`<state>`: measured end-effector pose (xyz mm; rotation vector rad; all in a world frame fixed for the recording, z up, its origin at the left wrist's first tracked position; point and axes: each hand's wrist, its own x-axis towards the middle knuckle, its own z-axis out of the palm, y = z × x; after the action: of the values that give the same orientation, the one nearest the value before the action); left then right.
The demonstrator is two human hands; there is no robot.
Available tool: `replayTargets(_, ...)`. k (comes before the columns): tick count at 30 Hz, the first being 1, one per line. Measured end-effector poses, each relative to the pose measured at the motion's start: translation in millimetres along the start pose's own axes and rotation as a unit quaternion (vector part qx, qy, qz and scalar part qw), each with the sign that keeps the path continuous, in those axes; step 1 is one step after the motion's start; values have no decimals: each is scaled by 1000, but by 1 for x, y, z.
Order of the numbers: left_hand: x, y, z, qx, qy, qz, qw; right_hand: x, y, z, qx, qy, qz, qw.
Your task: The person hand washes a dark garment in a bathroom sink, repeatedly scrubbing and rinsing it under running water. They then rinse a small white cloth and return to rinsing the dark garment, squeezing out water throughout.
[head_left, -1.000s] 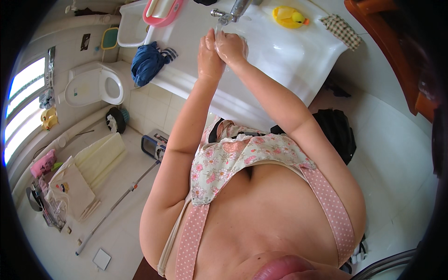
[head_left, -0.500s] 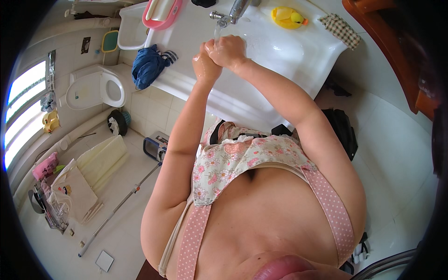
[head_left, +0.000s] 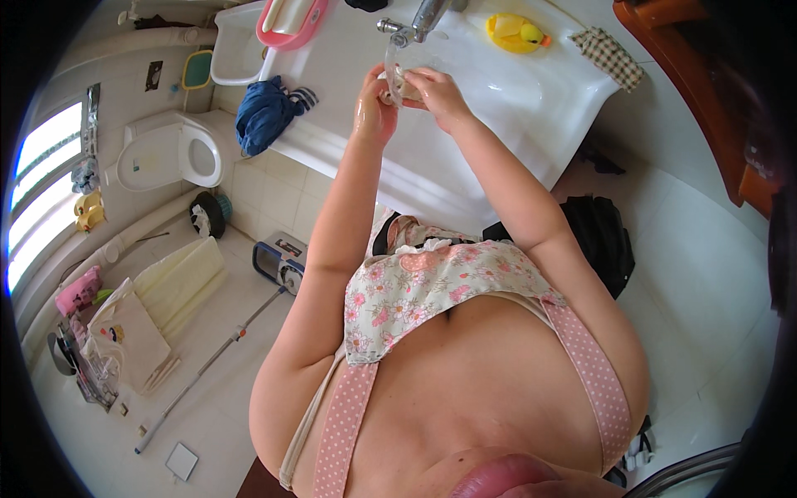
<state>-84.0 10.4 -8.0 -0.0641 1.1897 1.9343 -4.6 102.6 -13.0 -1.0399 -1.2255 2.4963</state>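
Under the tap, a thin stream of water falls on a small pale cloth. My left hand grips its left side, with wet skin at the wrist. From the right, my right hand pinches the same cloth between thumb and fingers. Both hands are inside the white sink, just above its basin. Part of the cloth is hidden by my fingers and the water, so its exact kind does not show.
A yellow duck-shaped dish and a checked cloth sit on the sink's right rim. Left of the basin are a pink washboard basin and a blue garment. A mop lies across the floor near the toilet.
My hands were clasped together under the water; now they are apart, with the pale cloth showing between them. The right hand has moved slightly right and down.
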Motion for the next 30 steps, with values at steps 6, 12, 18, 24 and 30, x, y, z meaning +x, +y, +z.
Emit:
replayTargets(6,3,-14,8,-162,45,-111,979,-18,-4,-5,-305,98,-240,916)
replayTargets(12,-2,-17,-6,-221,-98,-161,957,-20,-14,-3,-115,63,-113,985)
replayTargets(18,-9,-8,14,-114,25,-59,991,-4,8,4,55,99,-113,987)
replayTargets(24,12,-32,-27,-193,-100,22,976,-13,24,55,-284,92,-311,902)
replayTargets(30,-15,-20,11,-158,-3,-72,985,0,-1,39,-59,56,-141,987)
